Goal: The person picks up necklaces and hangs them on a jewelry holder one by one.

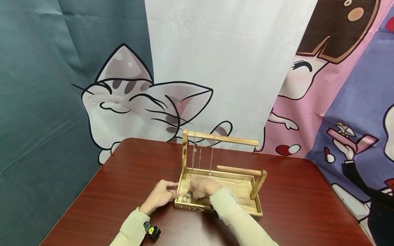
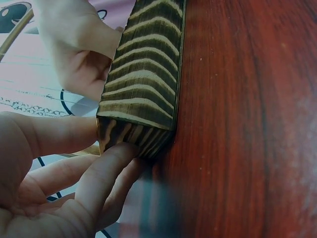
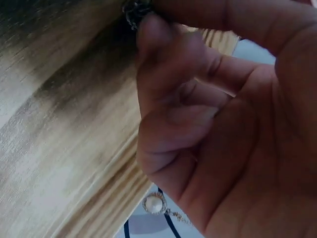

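A wooden jewelry stand (image 1: 238, 193) with a tray base and two bars stands on the table. My left hand (image 1: 161, 196) grips the left end of its tray, thumb at the rim and fingers against the end wall in the left wrist view. Inside the tray, my right hand (image 1: 203, 187) has its fingers curled and pinches a silver chain (image 3: 134, 12) at the fingertips, partly hidden. More of the chain lies in the tray's near left corner. Three necklaces (image 1: 194, 150) hang from the upper bar. A round pearl-like pendant (image 3: 154, 203) shows in the right wrist view.
The stand's lower bar (image 1: 240, 170) rises at the right of the tray, close to the right forearm. The reddish-brown table (image 1: 138, 167) spreads around the stand. A printed cloth (image 1: 221, 68) hangs behind the table.
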The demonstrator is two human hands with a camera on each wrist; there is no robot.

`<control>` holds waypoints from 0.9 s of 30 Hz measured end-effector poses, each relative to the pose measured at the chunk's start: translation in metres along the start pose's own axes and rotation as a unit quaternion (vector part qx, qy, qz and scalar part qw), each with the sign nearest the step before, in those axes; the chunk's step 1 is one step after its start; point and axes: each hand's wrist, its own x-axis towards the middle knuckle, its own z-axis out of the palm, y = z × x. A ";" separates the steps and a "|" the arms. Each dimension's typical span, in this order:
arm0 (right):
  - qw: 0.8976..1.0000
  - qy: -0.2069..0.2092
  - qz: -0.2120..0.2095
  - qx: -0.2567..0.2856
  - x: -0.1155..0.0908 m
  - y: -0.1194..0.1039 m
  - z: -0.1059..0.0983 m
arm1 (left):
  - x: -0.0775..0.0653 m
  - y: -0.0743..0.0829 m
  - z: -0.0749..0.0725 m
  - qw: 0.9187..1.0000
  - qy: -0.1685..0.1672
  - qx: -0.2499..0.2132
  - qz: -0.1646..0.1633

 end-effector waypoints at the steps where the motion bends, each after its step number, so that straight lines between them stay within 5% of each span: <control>1: 1.000 0.003 -0.005 0.001 -0.001 0.001 -0.002 | -0.001 0.002 0.000 1.000 0.002 0.000 -0.001; 11: 0.992 0.052 -0.100 0.058 -0.013 0.021 -0.013 | -0.001 0.002 0.000 1.000 -0.003 -0.005 0.002; 27: 0.951 0.167 -0.114 0.234 -0.050 0.054 -0.002 | 0.012 -0.027 -0.003 1.000 0.005 -0.008 -0.007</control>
